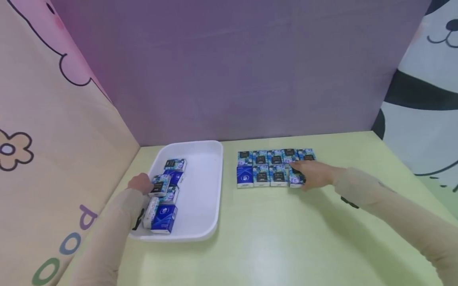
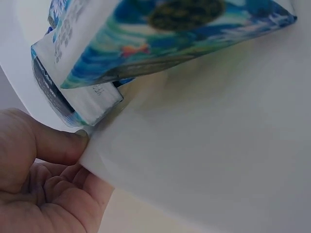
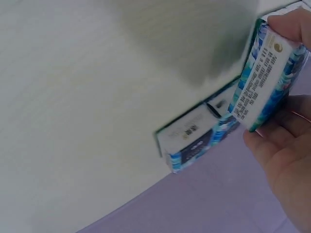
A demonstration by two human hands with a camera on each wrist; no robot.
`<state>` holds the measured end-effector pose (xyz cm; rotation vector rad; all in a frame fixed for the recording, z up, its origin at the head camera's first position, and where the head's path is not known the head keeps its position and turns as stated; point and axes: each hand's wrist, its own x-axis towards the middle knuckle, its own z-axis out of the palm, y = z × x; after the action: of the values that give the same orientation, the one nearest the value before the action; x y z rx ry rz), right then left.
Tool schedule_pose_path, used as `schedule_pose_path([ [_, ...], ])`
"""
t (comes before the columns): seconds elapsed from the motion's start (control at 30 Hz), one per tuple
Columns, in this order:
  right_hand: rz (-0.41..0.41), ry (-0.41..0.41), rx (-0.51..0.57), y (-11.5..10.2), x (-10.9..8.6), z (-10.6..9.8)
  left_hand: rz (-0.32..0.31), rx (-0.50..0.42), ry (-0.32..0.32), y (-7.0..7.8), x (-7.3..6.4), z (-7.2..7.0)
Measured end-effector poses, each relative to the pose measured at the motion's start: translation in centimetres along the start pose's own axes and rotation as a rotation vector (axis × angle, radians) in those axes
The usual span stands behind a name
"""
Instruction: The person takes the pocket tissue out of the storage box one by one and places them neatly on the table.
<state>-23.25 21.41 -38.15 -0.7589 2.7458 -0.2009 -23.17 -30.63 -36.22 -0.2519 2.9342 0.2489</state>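
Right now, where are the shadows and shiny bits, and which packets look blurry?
Head view: pale glare on the table, soft shadow below the right sleeve. Left wrist view: dim, with the nearest packet soft. Right wrist view: dark shadow near the top; the farther packet looks blurrier than the held packet.
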Motion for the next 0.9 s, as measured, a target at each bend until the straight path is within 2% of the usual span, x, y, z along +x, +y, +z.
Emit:
schedule_pose_path([
  [0.2, -0.006, 0.024, -0.007, 0.7, -0.1, 1.5, 0.043, -0.008, 0.006, -0.2, -0.3, 0.2],
  [0.37, -0.037, 0.056, -0.042, 0.9, -0.2, 2.4, 0.067, 0.003, 0.002, -0.5, -0.4, -0.2],
  [0.5, -0.030, 0.062, -0.038, 1.0, -0.3, 2.9, 0.086, -0.006, -0.020, -0.7, -0.1, -0.5],
  [0.63, -0.034, 0.081, -0.033, 1.2, -0.3, 3.3, 0.087, -0.030, -0.046, -0.8, 0.1, -0.7],
  [0.9, -0.086, 0.121, 0.009, 1.7, -0.5, 3.4, 0.093, -0.033, -0.019, -0.9, -0.2, -0.7],
])
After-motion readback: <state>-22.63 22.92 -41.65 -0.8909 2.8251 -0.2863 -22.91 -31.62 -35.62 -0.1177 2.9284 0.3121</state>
